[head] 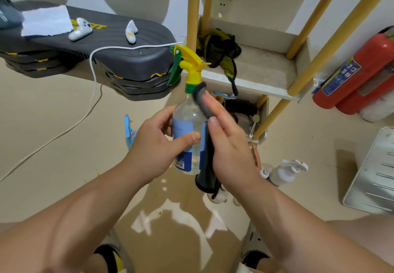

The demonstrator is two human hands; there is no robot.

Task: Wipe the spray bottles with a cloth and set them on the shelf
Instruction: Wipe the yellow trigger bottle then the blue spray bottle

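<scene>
Left grip [157, 142] is curled round the spray bottle [187, 115], upright midair before the shelf [260, 68]; right grip [228, 144], fingers flat, presses the cloth [207, 159] against it. Wiping seems underway, shelving not yet done.

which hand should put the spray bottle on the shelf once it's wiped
Probably the left hand: it grips the spray bottle, while the right hand presses the dark cloth against it. The shelf lies just beyond.
</scene>
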